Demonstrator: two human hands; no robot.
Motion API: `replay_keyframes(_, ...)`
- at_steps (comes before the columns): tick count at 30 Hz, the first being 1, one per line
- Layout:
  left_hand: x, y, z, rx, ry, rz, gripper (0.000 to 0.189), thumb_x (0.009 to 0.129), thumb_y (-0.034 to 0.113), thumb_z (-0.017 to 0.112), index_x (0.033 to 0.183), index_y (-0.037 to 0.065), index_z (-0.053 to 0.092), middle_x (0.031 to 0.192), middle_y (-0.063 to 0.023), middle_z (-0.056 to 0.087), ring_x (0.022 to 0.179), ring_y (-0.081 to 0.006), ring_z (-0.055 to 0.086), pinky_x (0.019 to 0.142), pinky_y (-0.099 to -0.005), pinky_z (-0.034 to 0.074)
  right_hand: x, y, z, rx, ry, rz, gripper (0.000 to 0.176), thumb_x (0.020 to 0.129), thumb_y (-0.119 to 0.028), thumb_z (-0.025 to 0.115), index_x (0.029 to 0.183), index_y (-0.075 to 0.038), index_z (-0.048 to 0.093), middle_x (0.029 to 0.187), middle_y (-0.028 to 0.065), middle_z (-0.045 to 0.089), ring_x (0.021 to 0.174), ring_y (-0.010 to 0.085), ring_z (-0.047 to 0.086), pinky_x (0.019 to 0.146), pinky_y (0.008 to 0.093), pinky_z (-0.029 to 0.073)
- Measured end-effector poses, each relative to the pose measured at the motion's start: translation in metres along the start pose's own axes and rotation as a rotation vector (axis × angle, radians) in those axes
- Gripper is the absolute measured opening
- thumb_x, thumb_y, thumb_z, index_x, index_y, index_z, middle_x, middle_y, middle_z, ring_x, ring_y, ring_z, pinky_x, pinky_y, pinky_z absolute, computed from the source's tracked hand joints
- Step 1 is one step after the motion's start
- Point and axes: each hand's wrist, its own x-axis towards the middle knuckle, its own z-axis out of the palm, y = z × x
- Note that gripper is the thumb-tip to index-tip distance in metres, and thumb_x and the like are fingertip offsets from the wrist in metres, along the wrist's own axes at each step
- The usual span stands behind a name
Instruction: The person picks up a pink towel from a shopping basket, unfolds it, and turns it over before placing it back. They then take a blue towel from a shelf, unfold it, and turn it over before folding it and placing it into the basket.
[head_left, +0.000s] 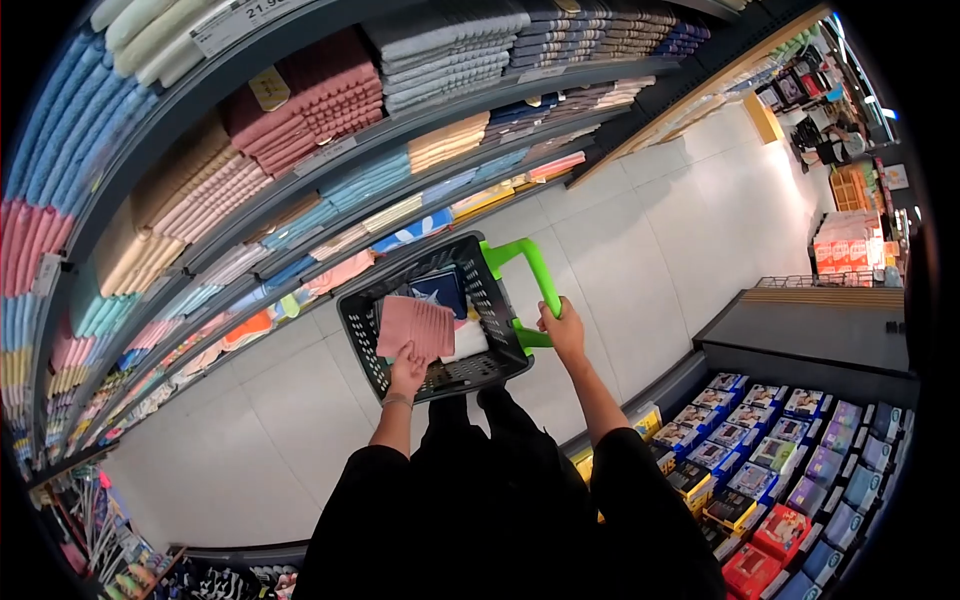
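Note:
My left hand (408,368) is closed on the near edge of a folded pink towel (415,327), which it holds over the shopping basket. Wrapped round the bright green handle (540,272) is my right hand (563,328). The dark grey shopping basket (482,290) has perforated walls and hangs in front of my legs. Inside it lie a folded navy item (438,290) with a light pattern and something white (466,341), both partly covered by the pink towel.
Shelves along the left carry stacks of folded towels (305,100) in many colours, with a price tag (235,25) at the top. Boxed goods (735,440) fill a low display at the lower right. A pale tiled floor (640,240) runs between them.

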Motion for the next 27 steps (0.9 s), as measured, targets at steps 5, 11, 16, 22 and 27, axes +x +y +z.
replay_keyframes(5, 0.002, -0.02, -0.027, 0.322, 0.061, -0.338, 0.042, 0.091, 0.026, 0.059, 0.124, 0.002, 0.046, 0.113, -0.0125, 0.06, 0.108, -0.0263, 0.057, 0.095, -0.0373, 0.046, -0.005, 0.0, -0.001, 0.04, 0.005, 0.015, 0.027, 0.088, -0.028, 0.06, 0.087, -0.002, 0.056, 0.062, 0.0062, 0.062, 0.055, 0.0151, 0.062, 0.055, 0.0289, 0.048)
replay_keyframes(11, -0.048, -0.032, -0.054, 1.018, -0.172, -0.327, 0.044, 0.095, 0.03, 0.05, 0.124, -0.002, 0.048, 0.107, -0.0163, 0.066, 0.098, -0.0256, 0.063, 0.088, -0.0355, 0.051, -0.007, -0.006, -0.001, -0.029, 0.026, 0.012, 0.027, 0.088, -0.028, 0.061, 0.085, -0.002, 0.056, 0.059, 0.0063, 0.061, 0.053, 0.0153, 0.061, 0.052, 0.0292, 0.047)
replay_keyframes(16, -0.056, -0.027, -0.104, 1.438, -0.115, -0.234, 0.035, 0.089, 0.027, 0.053, 0.105, -0.003, 0.06, 0.087, -0.0128, 0.069, 0.072, -0.0186, 0.065, 0.06, -0.03, 0.052, -0.007, -0.006, -0.001, 0.001, 0.029, -0.016, 0.027, 0.088, -0.028, 0.061, 0.084, -0.002, 0.055, 0.056, 0.0064, 0.059, 0.049, 0.0155, 0.06, 0.05, 0.0294, 0.046)
replay_keyframes(22, -0.063, 0.001, -0.115, 1.454, -0.063, -0.168, 0.03, 0.089, 0.022, 0.048, 0.098, -0.004, 0.061, 0.083, -0.013, 0.069, 0.066, -0.0175, 0.063, 0.056, -0.0293, 0.05, -0.004, -0.003, -0.002, -0.01, -0.005, -0.001, 0.028, 0.088, -0.029, 0.06, 0.083, -0.002, 0.055, 0.054, 0.0062, 0.058, 0.045, 0.0157, 0.057, 0.047, 0.03, 0.045)
replay_keyframes(27, -0.06, 0.018, -0.097, 1.428, -0.08, -0.143, 0.029, 0.091, 0.023, 0.047, 0.096, -0.003, 0.06, 0.083, -0.0121, 0.068, 0.067, -0.0165, 0.063, 0.058, -0.0295, 0.051, -0.007, -0.006, -0.003, -0.007, 0.0, 0.003, 0.029, 0.088, -0.03, 0.061, 0.083, -0.003, 0.055, 0.054, 0.0061, 0.058, 0.045, 0.016, 0.057, 0.046, 0.0306, 0.045)
